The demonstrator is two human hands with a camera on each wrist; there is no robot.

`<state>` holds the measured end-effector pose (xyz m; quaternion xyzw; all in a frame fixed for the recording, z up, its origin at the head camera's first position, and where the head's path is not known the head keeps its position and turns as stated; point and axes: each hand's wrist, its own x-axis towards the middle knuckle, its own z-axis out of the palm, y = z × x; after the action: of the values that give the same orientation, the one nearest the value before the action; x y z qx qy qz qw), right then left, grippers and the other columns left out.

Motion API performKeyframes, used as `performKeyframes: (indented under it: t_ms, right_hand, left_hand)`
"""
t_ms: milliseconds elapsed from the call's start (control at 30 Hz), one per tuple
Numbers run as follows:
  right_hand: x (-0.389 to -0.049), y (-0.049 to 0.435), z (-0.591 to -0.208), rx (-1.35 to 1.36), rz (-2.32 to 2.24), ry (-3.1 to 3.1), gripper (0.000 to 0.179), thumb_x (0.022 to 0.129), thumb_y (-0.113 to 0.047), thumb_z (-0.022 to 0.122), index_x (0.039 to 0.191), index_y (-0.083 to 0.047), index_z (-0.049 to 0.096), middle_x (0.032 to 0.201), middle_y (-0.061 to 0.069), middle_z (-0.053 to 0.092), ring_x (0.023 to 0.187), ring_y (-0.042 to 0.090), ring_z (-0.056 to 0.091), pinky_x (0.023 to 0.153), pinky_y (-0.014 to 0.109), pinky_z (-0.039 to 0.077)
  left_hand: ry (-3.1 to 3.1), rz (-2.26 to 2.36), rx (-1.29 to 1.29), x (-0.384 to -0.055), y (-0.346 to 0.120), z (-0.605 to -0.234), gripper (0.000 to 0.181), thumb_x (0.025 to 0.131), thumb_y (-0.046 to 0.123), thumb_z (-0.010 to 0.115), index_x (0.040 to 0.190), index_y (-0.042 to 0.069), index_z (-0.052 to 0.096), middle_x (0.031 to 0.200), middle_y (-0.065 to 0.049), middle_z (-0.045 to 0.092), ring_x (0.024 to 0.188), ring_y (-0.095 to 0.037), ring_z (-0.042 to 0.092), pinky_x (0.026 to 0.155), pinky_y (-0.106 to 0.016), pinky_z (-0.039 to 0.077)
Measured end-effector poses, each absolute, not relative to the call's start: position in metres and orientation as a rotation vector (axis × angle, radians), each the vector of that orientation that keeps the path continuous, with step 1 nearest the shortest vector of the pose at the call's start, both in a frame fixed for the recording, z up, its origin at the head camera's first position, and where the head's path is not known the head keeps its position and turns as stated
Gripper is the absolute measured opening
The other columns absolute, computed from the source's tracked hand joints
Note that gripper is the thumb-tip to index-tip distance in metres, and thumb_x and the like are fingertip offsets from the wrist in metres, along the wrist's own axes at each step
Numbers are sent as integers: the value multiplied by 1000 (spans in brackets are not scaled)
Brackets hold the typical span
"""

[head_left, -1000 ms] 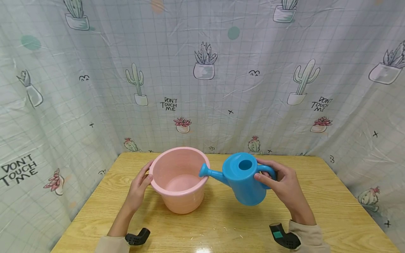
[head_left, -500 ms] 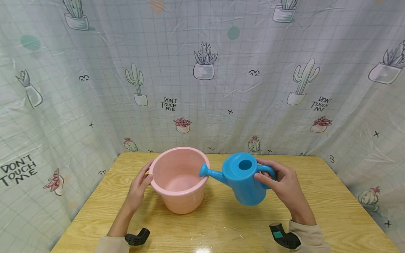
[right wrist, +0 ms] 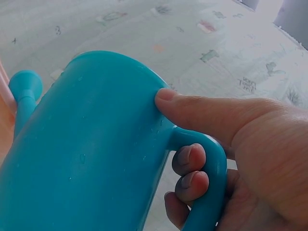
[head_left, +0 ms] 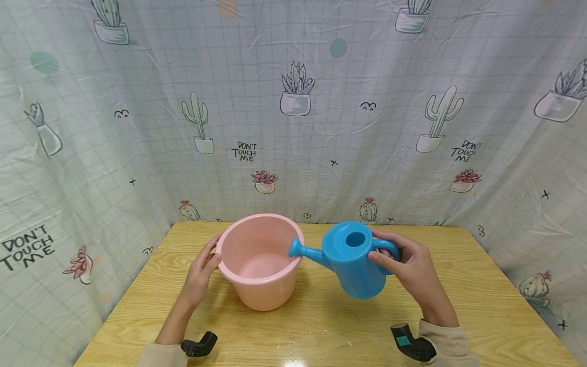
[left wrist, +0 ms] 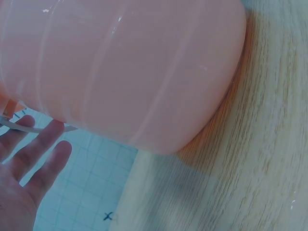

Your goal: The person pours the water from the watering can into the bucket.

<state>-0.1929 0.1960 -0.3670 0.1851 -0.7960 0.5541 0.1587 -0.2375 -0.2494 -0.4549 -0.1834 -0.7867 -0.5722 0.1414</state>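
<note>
When I set the head view against the one from half a second ago, I find no clear change. The pink bucket (head_left: 266, 293) keeps its place left of the middle of the desk (head_left: 486, 285), and the blue watering can (head_left: 357, 275), right of the middle, keeps its tilt toward it. From here I see the left hand (head_left: 198, 279) with its grip on the bucket's left rim, and the right hand (head_left: 410, 260) with its grip closed round the can's handle (right wrist: 219, 178). The flared spout tip (head_left: 295, 247) reaches the bucket's right rim; I cannot tell whether the two touch.

My left wrist view adds three fingers (left wrist: 50, 171) spread beside the bucket's outer wall and a pale curved strip (left wrist: 70, 128) near their tips. Only my right wrist view gives me the clear drops (right wrist: 83, 158) on the can's side and the fingertips (right wrist: 192, 159) curled through the handle. Only the head view shows me the bucket's inside and the round hole (head_left: 355, 239) in the can's top.
</note>
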Motion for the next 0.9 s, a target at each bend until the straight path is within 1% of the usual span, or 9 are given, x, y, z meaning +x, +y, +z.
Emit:
performKeyframes:
  t_ms: [100, 167, 400, 600, 767, 900]
  right_hand:
    - [-193, 196, -367, 530, 1580, -2275, 44, 88, -3, 67, 131, 0, 58, 116, -26, 61, 102, -2, 63, 84, 16, 51]
    - [-193, 196, -367, 530, 1578, -2274, 44, 88, -3, 68, 130, 0, 58, 116, -26, 61, 102, -2, 63, 84, 16, 51]
    - [-192, 196, -366, 525, 1581, -2277, 43, 89, -4, 67, 131, -1, 59, 117, -25, 61, 104, -2, 63, 85, 17, 51]
    - [-192, 196, -366, 515, 1593, -2283, 42, 90, -5, 66, 131, -2, 58, 117, -25, 61, 105, -2, 63, 85, 17, 51]
    - [-192, 195, -365, 514, 1591, -2289, 42, 90, -6, 66, 131, -2, 58, 117, -25, 61, 105, -2, 63, 85, 17, 51]
    - [-192, 195, -365, 516, 1592, -2287, 42, 90, -5, 66, 131, -2, 58, 117, -25, 61, 105, -2, 63, 85, 17, 51]
  left_hand:
    - [-2267, -1654, -535, -237, -249, -455, 49, 103, 11, 38, 152, 8, 30, 151, -14, 35, 124, 5, 47, 92, -12, 45]
    - [-2263, -1657, -538, -237, -249, -455, 49, 103, 10, 38, 151, 6, 30, 151, -14, 36, 124, 5, 48, 92, -12, 45]
    - [-2267, -1653, -537, -237, -249, -454, 50, 103, 10, 38, 152, 13, 31, 151, -14, 36, 122, 4, 50, 90, -13, 47]
    - [-2271, -1646, -541, -237, -249, -455, 50, 103, 10, 38, 152, 12, 31, 152, -13, 35, 123, 4, 49, 90, -13, 47]
    - [-2274, -1644, -534, -237, -249, -455, 50, 103, 10, 38, 152, 14, 31, 152, -13, 35, 124, 5, 48, 92, -13, 46]
    - [-2276, -1647, -525, -236, -249, -455, 50, 103, 11, 38, 152, 13, 30, 152, -13, 35, 124, 6, 48, 92, -12, 45]
